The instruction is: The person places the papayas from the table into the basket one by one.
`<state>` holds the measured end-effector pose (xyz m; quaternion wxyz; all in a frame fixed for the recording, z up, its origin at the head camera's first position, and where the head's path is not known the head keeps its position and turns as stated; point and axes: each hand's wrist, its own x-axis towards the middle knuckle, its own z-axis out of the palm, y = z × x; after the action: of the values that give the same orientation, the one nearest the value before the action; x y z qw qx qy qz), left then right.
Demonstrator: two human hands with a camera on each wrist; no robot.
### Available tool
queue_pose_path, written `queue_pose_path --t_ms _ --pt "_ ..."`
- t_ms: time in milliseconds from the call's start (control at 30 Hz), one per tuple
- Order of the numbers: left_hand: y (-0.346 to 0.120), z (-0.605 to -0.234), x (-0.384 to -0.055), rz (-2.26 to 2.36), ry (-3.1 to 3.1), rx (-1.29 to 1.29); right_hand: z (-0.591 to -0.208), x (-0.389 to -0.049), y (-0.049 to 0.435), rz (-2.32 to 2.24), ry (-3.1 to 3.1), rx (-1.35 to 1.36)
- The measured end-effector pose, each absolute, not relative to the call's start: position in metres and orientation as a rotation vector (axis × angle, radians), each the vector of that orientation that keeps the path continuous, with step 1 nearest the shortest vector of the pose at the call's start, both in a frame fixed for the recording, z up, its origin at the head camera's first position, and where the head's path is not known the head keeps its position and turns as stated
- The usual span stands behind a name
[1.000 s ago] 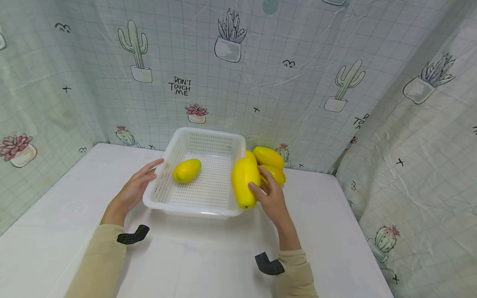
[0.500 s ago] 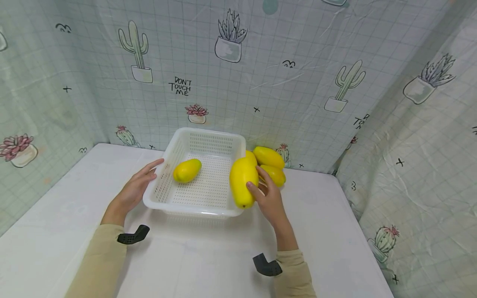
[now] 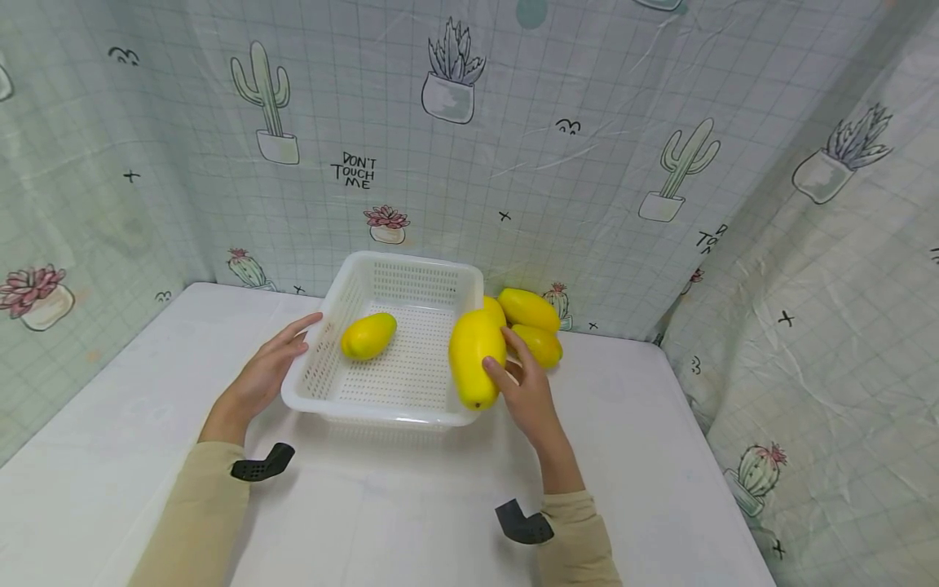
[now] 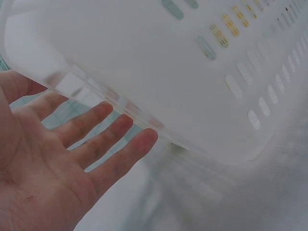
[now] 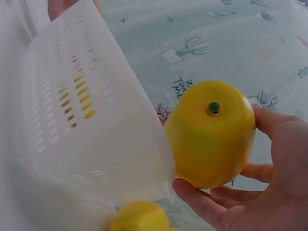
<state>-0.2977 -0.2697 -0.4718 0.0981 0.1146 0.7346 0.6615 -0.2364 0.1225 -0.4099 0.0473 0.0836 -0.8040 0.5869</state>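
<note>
One mango [image 3: 477, 359], pinched in my right hand [image 3: 527, 391], has edged further over the basket [image 3: 389, 416], so drop-in looks closer; left hand [image 3: 262, 373] spread.

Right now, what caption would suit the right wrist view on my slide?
Right-hand fingers hold a yellow fruit near the white basket, a patterned cloth behind.

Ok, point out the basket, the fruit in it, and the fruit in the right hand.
Basket [image 3: 420, 352], head view: its bare floor.
Fruit [image 3: 368, 336] in basket, head view: its middle.
Held fruit [image 5: 211, 139], right wrist view: just below its stem.
</note>
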Motion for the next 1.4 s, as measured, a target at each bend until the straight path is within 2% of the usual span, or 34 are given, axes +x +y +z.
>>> queue_pose_path --t_ms 333,633,1400 --pt "-0.269 -0.471 -0.297 1.989 2.140 0.334 -0.409 -0.236 0.119 1.812 -2.460 0.206" --pt "-0.269 -0.472 -0.296 1.995 2.142 0.333 -0.416 -0.239 0.117 1.790 -2.435 0.271" --pt "-0.270 -0.474 -0.297 1.985 2.174 0.323 -0.422 -0.245 0.129 1.736 -2.429 0.165"
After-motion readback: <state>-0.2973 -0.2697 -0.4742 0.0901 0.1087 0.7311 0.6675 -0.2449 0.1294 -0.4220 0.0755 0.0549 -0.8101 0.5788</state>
